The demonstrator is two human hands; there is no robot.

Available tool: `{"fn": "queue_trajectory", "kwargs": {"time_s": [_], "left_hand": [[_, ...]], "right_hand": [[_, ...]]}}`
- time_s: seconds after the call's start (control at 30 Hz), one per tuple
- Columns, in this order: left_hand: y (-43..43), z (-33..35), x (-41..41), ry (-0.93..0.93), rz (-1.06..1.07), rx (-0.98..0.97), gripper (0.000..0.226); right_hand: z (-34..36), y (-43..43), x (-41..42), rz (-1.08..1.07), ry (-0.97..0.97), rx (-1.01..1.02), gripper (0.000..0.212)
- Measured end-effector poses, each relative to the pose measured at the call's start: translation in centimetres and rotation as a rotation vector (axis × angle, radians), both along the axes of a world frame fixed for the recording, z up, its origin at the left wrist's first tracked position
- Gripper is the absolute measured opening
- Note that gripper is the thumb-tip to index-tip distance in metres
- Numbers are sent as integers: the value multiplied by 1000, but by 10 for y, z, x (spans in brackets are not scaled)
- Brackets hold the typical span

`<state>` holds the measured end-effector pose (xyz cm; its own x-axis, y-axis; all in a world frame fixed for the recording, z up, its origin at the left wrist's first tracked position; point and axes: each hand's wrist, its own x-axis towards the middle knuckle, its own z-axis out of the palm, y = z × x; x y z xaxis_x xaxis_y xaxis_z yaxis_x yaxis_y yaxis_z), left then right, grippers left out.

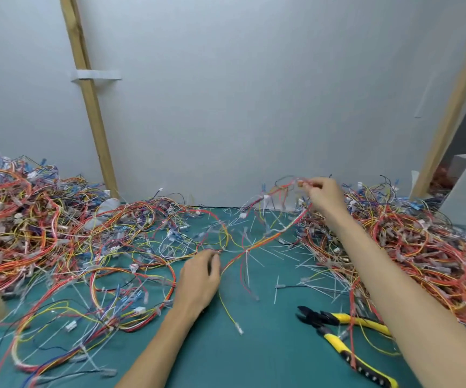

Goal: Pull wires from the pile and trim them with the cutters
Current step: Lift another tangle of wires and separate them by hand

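A red, orange and yellow wire bundle (271,236) stretches across the green mat between my two hands. My right hand (324,196) is raised near the back wall and pinches the bundle's far end above the right wire pile (422,247). My left hand (199,278) is lower, at the mat's middle, its fingers curled round the bundle's near part. A yellow wire tail (229,312) hangs from it onto the mat. The yellow-handled cutters (338,329) lie on the mat at the lower right, untouched, with wires draped over the handles.
A large tangled wire pile (30,219) fills the left side. Loose loops and white cable-tie offcuts (304,264) litter the green mat (254,359). A white wall panel with wooden battens (91,107) closes the back.
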<state>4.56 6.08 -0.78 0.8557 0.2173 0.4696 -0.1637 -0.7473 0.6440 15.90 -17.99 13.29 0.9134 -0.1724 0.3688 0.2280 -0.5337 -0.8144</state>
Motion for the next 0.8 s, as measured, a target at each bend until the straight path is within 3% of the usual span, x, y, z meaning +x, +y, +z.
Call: {"fn": "queue_trajectory", "kwargs": {"time_s": [0.13,0.4,0.63,0.8], "left_hand": [[8,4,3,14,10,-197,20],[14,3,12,107,3,-165,28],[24,8,27,72,65,-186,29],[23,7,30,44,31,-238,21]], "right_hand": [[39,-14,-15,-51,-156,146,22],[81,-27,-41,84,-236,329,15],[111,-46,-48,45,-306,773,25],[84,-39,-56,147,-190,853,18]]}}
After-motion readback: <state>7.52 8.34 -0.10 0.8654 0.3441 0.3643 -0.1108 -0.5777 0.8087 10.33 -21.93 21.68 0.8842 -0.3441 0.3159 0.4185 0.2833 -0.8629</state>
